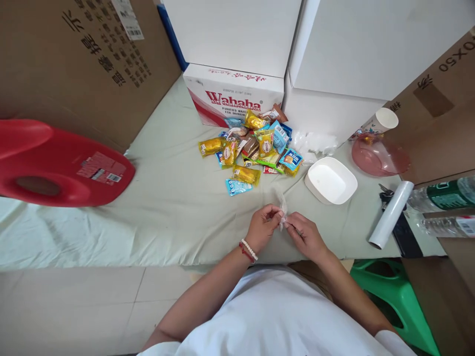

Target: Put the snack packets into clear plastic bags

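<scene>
The left hand and right hand pinch a crumpled, translucent plastic film between their fingertips, near the front edge of the pale-green, cloth-covered table. Farther from that edge stand a white, rounded-square bowl, rightward, and a heap of colourful wrapped snacks, leftward.

Bare Left Hand and Bare Right Hand Meet in Close Pinch

A person's bare left forearm and bare right forearm slant forward and inward, converging in front of the body. Both hands are bent inward, backs turned largely upward, thumbs drawn against index fingers, the fingertips just beside one another.
</scene>
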Action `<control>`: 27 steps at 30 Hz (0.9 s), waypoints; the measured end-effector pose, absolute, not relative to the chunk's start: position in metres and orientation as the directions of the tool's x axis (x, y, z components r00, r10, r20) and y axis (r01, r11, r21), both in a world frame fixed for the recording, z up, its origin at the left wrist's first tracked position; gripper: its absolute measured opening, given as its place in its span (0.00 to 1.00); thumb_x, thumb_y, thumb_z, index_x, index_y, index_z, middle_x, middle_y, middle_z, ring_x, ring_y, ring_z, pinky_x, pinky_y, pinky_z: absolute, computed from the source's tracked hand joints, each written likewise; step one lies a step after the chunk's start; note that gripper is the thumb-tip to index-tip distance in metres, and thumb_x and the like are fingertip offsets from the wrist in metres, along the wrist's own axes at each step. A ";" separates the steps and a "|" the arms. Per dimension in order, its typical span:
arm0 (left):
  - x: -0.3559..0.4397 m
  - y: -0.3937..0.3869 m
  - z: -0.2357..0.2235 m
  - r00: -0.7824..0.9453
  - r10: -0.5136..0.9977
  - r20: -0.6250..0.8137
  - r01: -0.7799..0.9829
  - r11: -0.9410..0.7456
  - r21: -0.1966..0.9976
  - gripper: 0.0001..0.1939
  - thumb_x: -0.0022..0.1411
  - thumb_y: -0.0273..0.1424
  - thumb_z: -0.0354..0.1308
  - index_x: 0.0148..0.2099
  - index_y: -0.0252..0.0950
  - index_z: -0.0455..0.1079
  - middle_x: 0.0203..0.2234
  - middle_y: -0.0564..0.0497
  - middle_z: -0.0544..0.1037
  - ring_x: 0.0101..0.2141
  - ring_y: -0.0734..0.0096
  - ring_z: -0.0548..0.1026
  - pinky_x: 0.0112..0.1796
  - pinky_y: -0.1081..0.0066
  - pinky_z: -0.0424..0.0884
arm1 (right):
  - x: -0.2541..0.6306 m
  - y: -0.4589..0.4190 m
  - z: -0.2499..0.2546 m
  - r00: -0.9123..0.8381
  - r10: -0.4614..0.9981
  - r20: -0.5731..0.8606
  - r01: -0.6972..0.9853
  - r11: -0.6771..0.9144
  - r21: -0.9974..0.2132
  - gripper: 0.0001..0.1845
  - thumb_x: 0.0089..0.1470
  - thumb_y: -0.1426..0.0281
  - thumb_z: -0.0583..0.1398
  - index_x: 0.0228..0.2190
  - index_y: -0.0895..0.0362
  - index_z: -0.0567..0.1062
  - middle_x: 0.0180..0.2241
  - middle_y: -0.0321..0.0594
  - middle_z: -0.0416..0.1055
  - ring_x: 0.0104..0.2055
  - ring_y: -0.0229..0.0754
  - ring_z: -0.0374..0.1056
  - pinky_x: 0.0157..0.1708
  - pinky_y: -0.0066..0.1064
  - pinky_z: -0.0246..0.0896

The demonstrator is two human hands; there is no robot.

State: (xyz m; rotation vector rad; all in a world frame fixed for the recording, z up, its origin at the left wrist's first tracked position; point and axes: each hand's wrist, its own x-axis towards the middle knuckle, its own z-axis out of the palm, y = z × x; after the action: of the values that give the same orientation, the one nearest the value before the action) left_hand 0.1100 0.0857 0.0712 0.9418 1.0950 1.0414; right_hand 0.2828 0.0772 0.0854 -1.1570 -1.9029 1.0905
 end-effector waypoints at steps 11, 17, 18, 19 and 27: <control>0.090 0.076 0.051 -0.066 0.990 -0.122 -0.025 0.121 0.992 0.11 0.60 0.41 0.65 0.34 0.38 0.80 0.26 0.51 0.78 0.30 0.70 0.72 0.36 0.69 0.67 | 0.269 0.090 0.075 0.014 0.952 -0.305 -0.126 -0.301 -0.945 0.18 0.49 0.53 0.71 0.28 0.55 0.77 0.23 0.32 0.68 0.23 0.33 0.57 0.22 0.25 0.53; 0.067 0.074 0.053 -0.133 0.883 -0.451 -0.427 0.360 0.829 0.21 0.48 0.47 0.73 0.35 0.35 0.75 0.30 0.52 0.78 0.28 0.76 0.71 0.31 0.74 0.66 | 0.274 0.083 0.069 0.004 0.831 -0.556 -0.451 -0.495 -0.743 0.22 0.37 0.59 0.77 0.26 0.56 0.74 0.23 0.32 0.67 0.22 0.30 0.56 0.18 0.21 0.50; 0.067 0.073 0.055 -0.113 0.883 -0.455 -0.435 0.368 0.822 0.22 0.49 0.48 0.72 0.35 0.35 0.74 0.32 0.51 0.78 0.29 0.76 0.71 0.30 0.75 0.66 | 0.273 0.079 0.069 -0.003 0.837 -0.547 -0.440 -0.492 -0.751 0.22 0.38 0.59 0.77 0.26 0.56 0.74 0.24 0.33 0.69 0.22 0.30 0.57 0.19 0.22 0.52; 0.068 0.072 0.057 -0.091 0.885 -0.456 -0.428 0.379 0.821 0.22 0.51 0.49 0.70 0.36 0.35 0.73 0.33 0.51 0.78 0.29 0.76 0.72 0.29 0.75 0.66 | 0.271 0.076 0.070 -0.002 0.852 -0.524 -0.419 -0.477 -0.773 0.21 0.40 0.58 0.77 0.27 0.56 0.75 0.24 0.33 0.69 0.23 0.31 0.59 0.20 0.22 0.53; 0.094 0.090 0.063 0.119 0.889 -0.442 -0.321 0.456 0.830 0.23 0.49 0.46 0.71 0.39 0.33 0.74 0.28 0.54 0.74 0.21 0.83 0.59 0.20 0.77 0.51 | 0.268 0.070 0.077 -0.067 0.890 -0.452 -0.409 -0.438 -0.801 0.17 0.46 0.59 0.74 0.30 0.55 0.75 0.25 0.32 0.69 0.24 0.32 0.60 0.23 0.24 0.57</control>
State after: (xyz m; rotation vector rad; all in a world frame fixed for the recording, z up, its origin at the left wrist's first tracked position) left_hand 0.0944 0.0896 0.0632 0.6360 1.1154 0.9771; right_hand 0.2684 0.0698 0.0768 -1.2104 -0.5950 1.6871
